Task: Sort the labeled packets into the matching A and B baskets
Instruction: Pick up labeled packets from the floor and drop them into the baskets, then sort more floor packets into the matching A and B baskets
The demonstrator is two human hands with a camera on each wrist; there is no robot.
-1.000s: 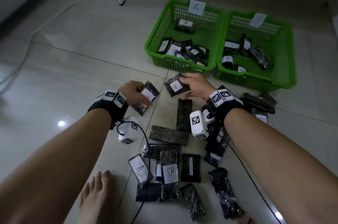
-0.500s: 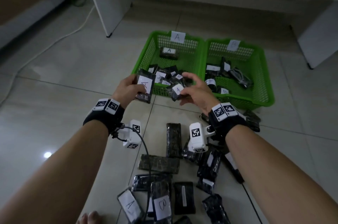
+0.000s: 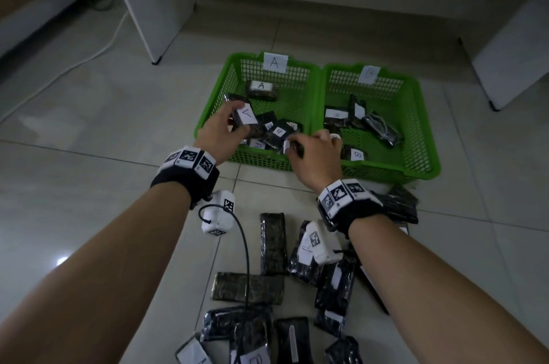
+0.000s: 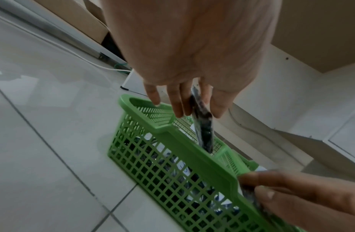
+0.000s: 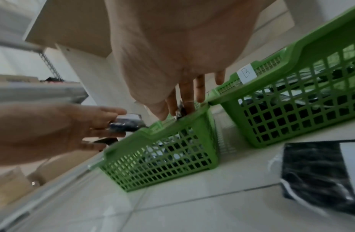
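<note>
Grey tiled floor point(image 3: 89, 131), glossy, white furniture legs at the far side. Two green mesh baskets side by side on it, walls touching. Basket A point(image 3: 237, 72) on the left, paper tag "A" on its far rim; basket B point(image 3: 416, 90) on the right, tag "B" on its far rim. Each has dark packets inside with white labels, those in A reading "A", those in B reading "B" where legible.

Loose pile of packets point(image 3: 273, 289) on the floor near the person, between the forearms; some face down, labels hidden.

Left hand point(image 3: 219, 131) over the near-left part of basket A, fingers and thumb pinching a dark packet point(image 3: 245, 119) with a white "A" label. From the left wrist view this packet hangs edge-on, its lower end inside the basket rim.

Right hand point(image 3: 315, 152) at the near rim of basket A, close to the wall shared with B, fingers curled round a small dark packet point(image 3: 292, 146); a white label corner shows, letter not readable. Whether it is over A's rim or just outside, cannot tell.

Wrist bands with black-and-white markers on both arms.
</note>
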